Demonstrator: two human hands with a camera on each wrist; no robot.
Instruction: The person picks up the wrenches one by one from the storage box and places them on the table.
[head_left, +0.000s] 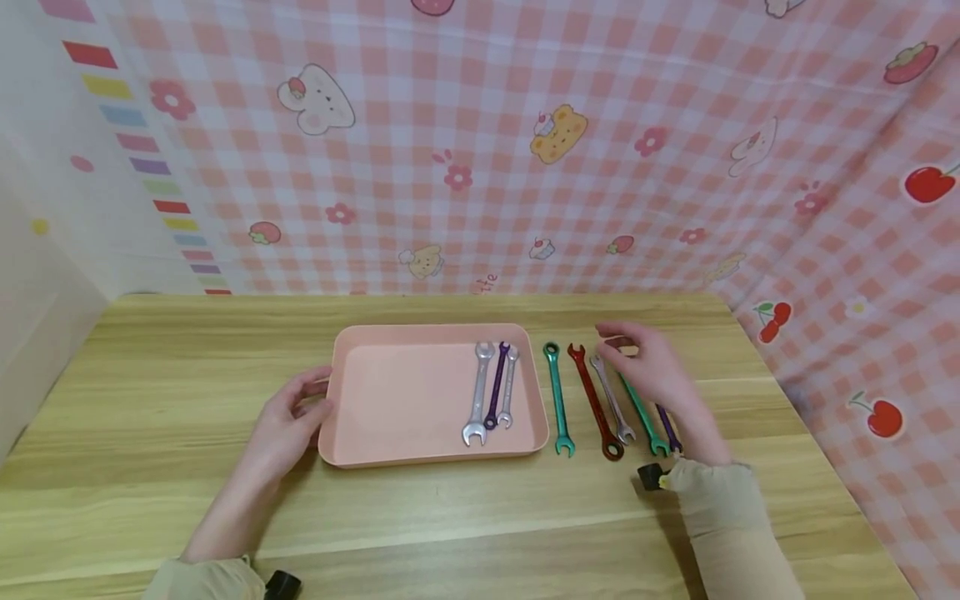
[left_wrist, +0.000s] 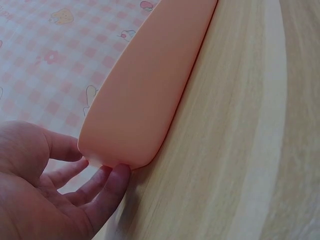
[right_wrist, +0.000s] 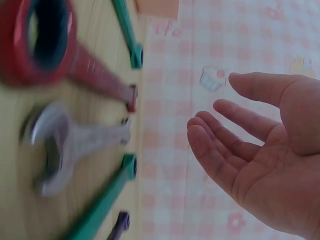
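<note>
Judged mid-load: wrenches (head_left: 594, 400) near right hand (head_left: 651, 364) into tray (head_left: 405, 396) beside left hand (head_left: 287, 419). Touching tray with left, relaxed; holding nothing in right, loose. Next: pinch one, unclear which (partly hidden).

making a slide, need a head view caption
Left hand touches a pink tray of three wrenches; right hand hovers near five more wrenches on the table.

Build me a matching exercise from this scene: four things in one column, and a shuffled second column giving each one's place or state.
Column one
1. Pink tray
2. Right hand
3. Red combination wrench
4. Left hand

Column two
A. Lies between a green wrench and a silver wrench
B. Touches the tray's left end
C. Contains three wrenches
D. In the air, holding nothing

Pairs: 1-C, 2-D, 3-A, 4-B
</note>
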